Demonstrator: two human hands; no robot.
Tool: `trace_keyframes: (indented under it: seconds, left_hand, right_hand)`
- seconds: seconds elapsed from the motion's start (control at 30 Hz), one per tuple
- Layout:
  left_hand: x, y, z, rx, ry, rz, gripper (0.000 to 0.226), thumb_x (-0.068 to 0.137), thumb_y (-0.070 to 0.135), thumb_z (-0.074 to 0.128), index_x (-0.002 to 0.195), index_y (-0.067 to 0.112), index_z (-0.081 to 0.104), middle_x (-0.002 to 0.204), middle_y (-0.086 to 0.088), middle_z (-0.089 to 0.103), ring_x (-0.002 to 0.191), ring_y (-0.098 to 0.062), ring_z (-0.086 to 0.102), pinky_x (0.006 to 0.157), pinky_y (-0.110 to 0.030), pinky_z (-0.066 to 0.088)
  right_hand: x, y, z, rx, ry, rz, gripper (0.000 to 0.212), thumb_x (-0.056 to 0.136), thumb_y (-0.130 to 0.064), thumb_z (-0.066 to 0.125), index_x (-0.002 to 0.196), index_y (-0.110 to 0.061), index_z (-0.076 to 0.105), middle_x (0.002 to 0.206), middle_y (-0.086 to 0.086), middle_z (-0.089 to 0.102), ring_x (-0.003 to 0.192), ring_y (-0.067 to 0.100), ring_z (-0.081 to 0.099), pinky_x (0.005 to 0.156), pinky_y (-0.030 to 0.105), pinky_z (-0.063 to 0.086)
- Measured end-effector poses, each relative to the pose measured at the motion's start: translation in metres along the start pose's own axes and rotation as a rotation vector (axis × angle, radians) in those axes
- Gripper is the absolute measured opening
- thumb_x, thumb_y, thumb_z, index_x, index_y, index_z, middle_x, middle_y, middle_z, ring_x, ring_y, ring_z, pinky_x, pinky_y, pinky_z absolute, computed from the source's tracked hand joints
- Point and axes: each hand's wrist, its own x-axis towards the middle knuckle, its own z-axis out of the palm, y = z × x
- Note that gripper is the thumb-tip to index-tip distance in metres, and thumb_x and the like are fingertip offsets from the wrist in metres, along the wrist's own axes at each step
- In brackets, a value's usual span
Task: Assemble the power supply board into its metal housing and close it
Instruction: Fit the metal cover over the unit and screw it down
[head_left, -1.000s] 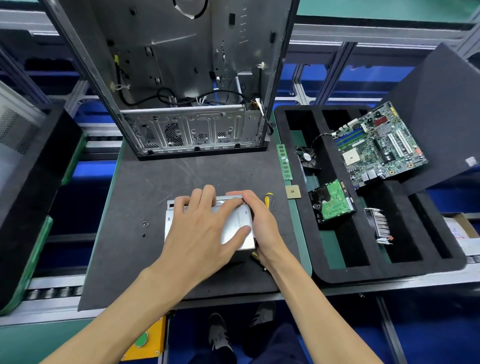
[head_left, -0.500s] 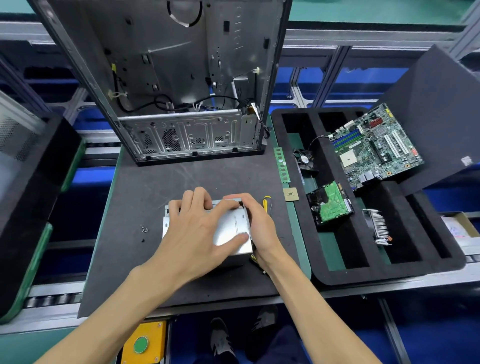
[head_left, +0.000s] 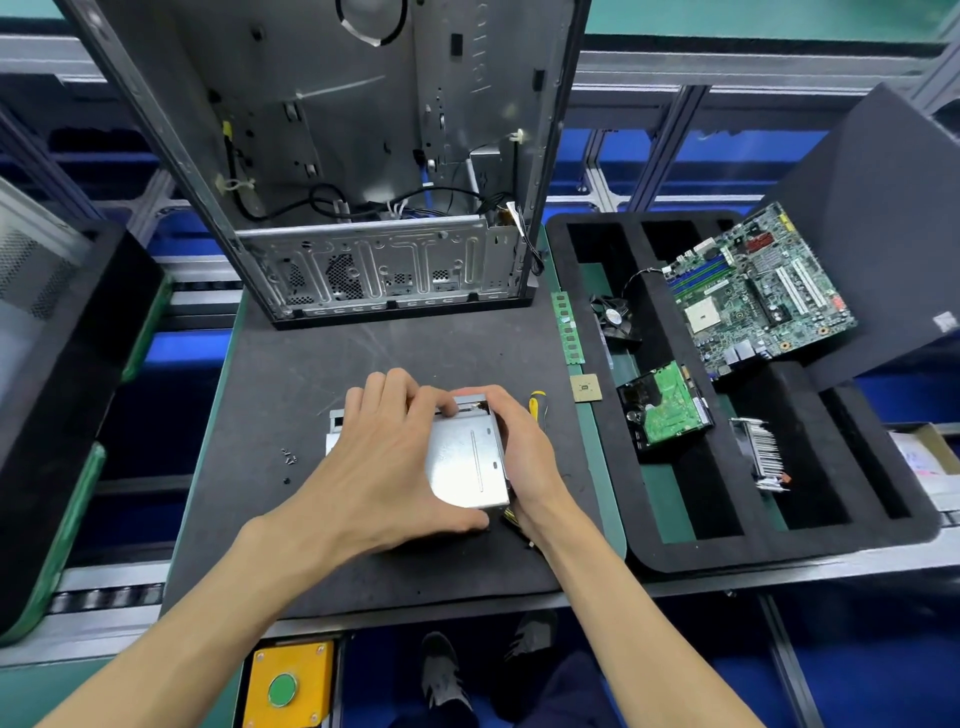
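Observation:
The silver metal power supply housing (head_left: 465, 457) lies flat on the dark mat (head_left: 322, 374), its lid on top. My left hand (head_left: 384, 467) spans the lid, fingers hooked over the far edge and thumb against the near edge. My right hand (head_left: 524, 457) grips the housing's right side, with its fingertips at the far right corner. A narrow gap shows along the far edge under the fingertips. Yellow and black wires (head_left: 511, 519) stick out at the near right corner. The board inside is hidden.
Small screws (head_left: 288, 457) lie left of the housing, and a yellow-handled screwdriver (head_left: 536, 402) right of it. An open PC case (head_left: 363, 182) stands behind. At the right, a black foam tray (head_left: 675, 551) holds a motherboard (head_left: 753, 291), hard drive (head_left: 665, 405), fan (head_left: 615, 317) and heatsink (head_left: 761, 452).
My left thumb has slid from the top of the lid down to its near edge, baring more of the lid. Both hands stay on the housing, which has not moved.

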Motion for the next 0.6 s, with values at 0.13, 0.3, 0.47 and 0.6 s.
trace_keyframes:
  seconds: [0.13, 0.3, 0.47, 0.6]
  left_hand:
    - [-0.0017, 0.0021, -0.0012, 0.008, 0.003, -0.02, 0.105, 0.038, 0.082, 0.062, 0.122, 0.02, 0.054, 0.103, 0.004, 0.036, 0.096, -0.018, 0.033, 0.086, -0.034, 0.031]
    - [-0.0023, 0.004, -0.0034, 0.004, -0.019, -0.037, 0.111, 0.039, 0.086, 0.056, 0.13, 0.023, 0.052, 0.104, 0.005, 0.033, 0.097, -0.015, 0.029, 0.085, -0.029, 0.026]
    - [-0.0038, 0.0052, -0.0059, 0.014, -0.026, -0.039, 0.107, 0.042, 0.087, 0.053, 0.129, 0.026, 0.055, 0.103, 0.004, 0.035, 0.095, -0.018, 0.031, 0.085, -0.031, 0.032]
    - [-0.0048, 0.0062, -0.0067, 0.025, -0.029, -0.026, 0.101, 0.045, 0.087, 0.052, 0.125, 0.025, 0.059, 0.101, 0.002, 0.036, 0.096, -0.019, 0.034, 0.086, -0.034, 0.032]
  right_hand:
    - [-0.0007, 0.0002, 0.0013, -0.015, 0.008, -0.016, 0.03, 0.091, -0.042, 0.051, 0.088, -0.03, 0.078, 0.095, -0.004, 0.075, 0.089, 0.014, 0.068, 0.075, 0.031, 0.052]
    - [-0.0014, -0.0003, 0.0035, -0.03, 0.016, -0.015, 0.029, 0.088, -0.042, 0.052, 0.087, -0.032, 0.079, 0.094, -0.007, 0.075, 0.088, 0.011, 0.07, 0.074, 0.029, 0.051]
    - [-0.0017, 0.0002, 0.0036, -0.028, 0.029, -0.01, 0.029, 0.087, -0.043, 0.053, 0.087, -0.031, 0.08, 0.093, -0.008, 0.075, 0.087, 0.011, 0.07, 0.071, 0.029, 0.053]
    - [-0.0031, -0.0013, 0.0042, -0.014, 0.028, 0.004, 0.031, 0.089, -0.041, 0.051, 0.088, -0.03, 0.08, 0.091, -0.006, 0.077, 0.082, 0.009, 0.072, 0.061, 0.023, 0.054]
